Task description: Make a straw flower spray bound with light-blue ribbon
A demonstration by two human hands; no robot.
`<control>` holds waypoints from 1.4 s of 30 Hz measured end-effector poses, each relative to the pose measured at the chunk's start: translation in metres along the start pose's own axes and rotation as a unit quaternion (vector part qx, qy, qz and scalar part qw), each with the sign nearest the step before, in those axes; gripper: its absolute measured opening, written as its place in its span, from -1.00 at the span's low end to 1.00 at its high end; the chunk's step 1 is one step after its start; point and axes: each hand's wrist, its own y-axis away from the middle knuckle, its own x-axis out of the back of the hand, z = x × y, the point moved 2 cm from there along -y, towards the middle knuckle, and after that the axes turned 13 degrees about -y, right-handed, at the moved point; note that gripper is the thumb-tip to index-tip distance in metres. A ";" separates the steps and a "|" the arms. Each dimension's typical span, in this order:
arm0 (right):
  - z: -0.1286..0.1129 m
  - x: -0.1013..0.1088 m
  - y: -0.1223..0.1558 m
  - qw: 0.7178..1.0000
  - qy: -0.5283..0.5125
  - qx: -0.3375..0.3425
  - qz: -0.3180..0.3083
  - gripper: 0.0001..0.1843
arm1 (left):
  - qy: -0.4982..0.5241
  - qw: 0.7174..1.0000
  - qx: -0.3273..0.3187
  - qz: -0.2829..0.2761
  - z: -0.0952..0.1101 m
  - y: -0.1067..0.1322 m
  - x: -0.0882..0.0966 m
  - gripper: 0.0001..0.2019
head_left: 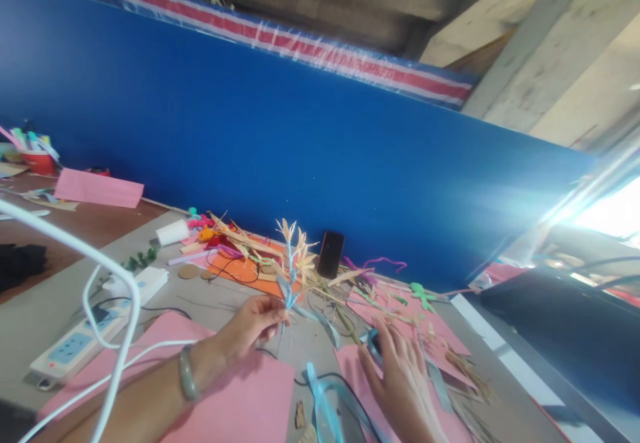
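Note:
My left hand point(263, 319) pinches the stem of a craft flower point(291, 266) and holds it upright above the table. Pale, straw-coloured petals spread at its top, and light blue ribbon or tape wraps the stem. A loose blue-grey tail point(320, 323) trails from it to the right. Over the pink paper at right, my right hand point(400, 369) is open, fingers stretched forward and thumb apart. A small blue roll point(373, 346) lies by its thumb and fingertips, partly hidden; whether they touch it I cannot tell.
Light blue ribbon point(324, 406) curls at the front edge. Pink sheets point(240, 396), dried stalks point(250, 239), an orange sheet point(233, 266) and a dark phone point(331, 254) cover the table. A white cable point(131, 323) crosses the left foreground by a power strip point(75, 349). A blue partition point(280, 129) stands behind.

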 end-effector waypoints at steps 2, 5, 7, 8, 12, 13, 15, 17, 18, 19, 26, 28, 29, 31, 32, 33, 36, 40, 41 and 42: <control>-0.038 0.008 -0.010 0.987 -0.147 0.051 -0.032 -0.67 | -0.005 1.000 -0.007 0.004 -0.002 -0.001 0.000 -0.71; -0.085 0.009 -0.026 0.948 -0.312 0.044 -0.049 -0.82 | -0.016 1.000 -0.024 0.005 -0.003 -0.003 0.002 -0.72; -0.104 0.001 -0.035 0.923 -0.384 0.029 -0.031 -0.85 | -0.018 0.999 -0.036 0.001 -0.003 -0.003 0.002 -0.73; -0.110 -0.004 -0.038 0.913 -0.408 0.021 -0.011 -0.86 | -0.017 0.999 -0.042 -0.004 -0.004 -0.004 0.002 -0.74; -0.117 -0.030 -0.041 0.880 -0.474 0.004 0.034 -0.87 | -0.019 0.999 -0.050 -0.011 -0.005 -0.004 0.000 -0.75; -0.117 -0.035 -0.040 0.872 -0.488 0.004 0.042 -0.87 | -0.022 0.999 -0.047 -0.010 -0.006 -0.004 0.000 -0.75; -0.118 -0.041 -0.038 0.858 -0.511 0.011 0.060 -0.85 | -0.026 0.999 -0.043 -0.008 -0.005 -0.004 -0.001 -0.75; -0.120 -0.042 -0.035 0.849 -0.522 0.023 0.075 -0.82 | -0.026 0.999 -0.039 -0.007 -0.004 -0.004 -0.002 -0.75; -0.121 -0.042 -0.034 0.848 -0.523 0.028 0.079 -0.81 | -0.025 0.999 -0.038 -0.006 -0.003 -0.003 -0.003 -0.75; -0.122 -0.042 -0.033 0.848 -0.522 0.033 0.082 -0.80 | -0.024 0.999 -0.037 -0.003 -0.002 -0.003 -0.003 -0.74; -0.123 -0.043 -0.029 0.855 -0.511 0.047 0.076 -0.77 | -0.024 0.999 -0.036 -0.003 -0.004 -0.004 -0.002 -0.76; -0.121 -0.044 -0.029 0.852 -0.517 0.038 0.077 -0.80 | -0.024 0.999 -0.036 -0.003 -0.004 -0.005 -0.002 -0.77; -0.121 -0.045 -0.029 0.851 -0.519 0.032 0.077 -0.82 | -0.024 0.999 -0.036 -0.003 -0.004 -0.005 -0.002 -0.78; -0.119 -0.046 -0.029 0.851 -0.518 0.026 0.077 -0.84 | -0.026 0.999 -0.036 -0.006 -0.003 -0.005 -0.002 -0.78; -0.119 -0.047 -0.029 0.853 -0.516 0.029 0.078 -0.84 | -0.028 0.999 -0.037 -0.009 -0.002 -0.004 -0.002 -0.78; -0.118 -0.048 -0.029 0.854 -0.513 0.036 0.079 -0.83 | -0.030 0.999 -0.038 -0.013 -0.002 -0.004 -0.002 -0.78; -0.118 -0.050 -0.028 0.858 -0.503 0.057 0.082 -0.78 | -0.035 0.998 -0.039 -0.021 -0.003 -0.003 -0.002 -0.79; -0.118 -0.051 -0.028 0.861 -0.498 0.064 0.079 -0.75 | -0.044 0.998 -0.037 -0.024 -0.003 -0.002 -0.002 -0.79; -0.118 -0.051 -0.027 0.861 -0.498 0.065 0.079 -0.74 | -0.047 0.998 -0.037 -0.026 -0.003 -0.002 -0.002 -0.79; -0.118 -0.051 -0.027 0.862 -0.497 0.068 0.079 -0.73 | -0.049 0.998 -0.038 -0.028 -0.003 -0.002 -0.002 -0.79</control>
